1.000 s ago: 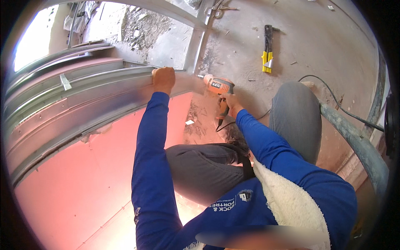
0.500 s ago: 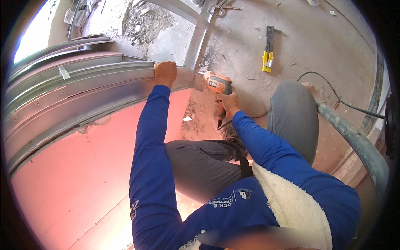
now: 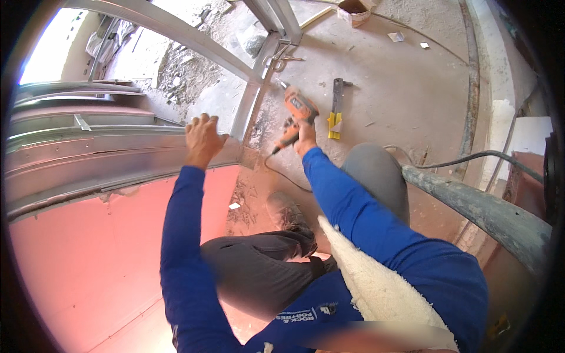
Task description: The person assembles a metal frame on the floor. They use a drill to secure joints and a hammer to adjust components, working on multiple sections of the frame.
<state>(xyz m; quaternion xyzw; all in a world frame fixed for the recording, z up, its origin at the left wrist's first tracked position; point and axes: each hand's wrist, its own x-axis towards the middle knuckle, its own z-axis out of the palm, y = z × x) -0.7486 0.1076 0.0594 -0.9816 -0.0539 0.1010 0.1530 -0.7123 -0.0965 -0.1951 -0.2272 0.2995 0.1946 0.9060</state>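
My right hand [image 3: 305, 138] is wrapped round the grip of an orange and black corded power drill [image 3: 301, 106]. The drill's front end points up and left, beside the upright part of a metal frame [image 3: 248, 112]. My left hand [image 3: 203, 140] has its fingers spread and holds nothing. It is over the right end of the stacked metal channels [image 3: 118, 141]; whether it touches them I cannot tell. C-shaped locking pliers [image 3: 283, 57] sit at the frame farther off. A black tool with yellow handles [image 3: 335, 109] lies on the floor right of the drill.
A pink-lit panel [image 3: 118, 235] lies below the channels at left. Rubble [image 3: 176, 70] shows beyond the frame. The drill's cord [image 3: 288, 179] loops over the dusty floor. A thick grey pipe [image 3: 477, 203] crosses at right. An open box [image 3: 354, 13] stands at the far side.
My left hand has let go of the metal channel edge and spread its fingers. My right hand has moved the drill away from the frame's lower corner, farther along the frame. The view has shifted.
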